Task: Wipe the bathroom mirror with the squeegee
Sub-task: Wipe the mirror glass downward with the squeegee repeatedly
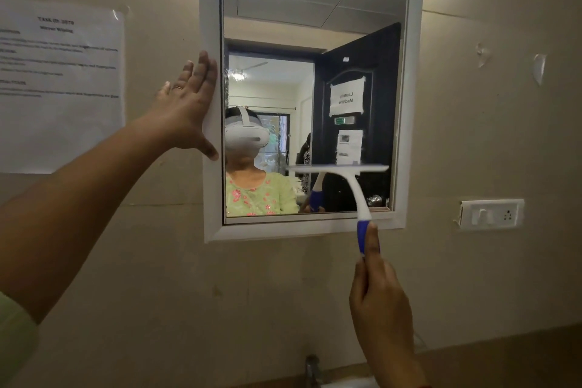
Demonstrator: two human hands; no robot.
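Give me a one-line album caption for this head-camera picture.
Right hand holds a squeegee low on the white-framed mirror, while the open left hand rests on its frame.

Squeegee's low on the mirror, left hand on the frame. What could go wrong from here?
1. The squeegee blade sits near the bottom right of the mirror; finishing the stroke may knock it into the lower frame.
2. The right hand holds only the end of the blue grip, so the blade might tilt and leave streaks.
3. The left hand lies flat on the frame's edge, thumb close to the glass; it could smudge it.
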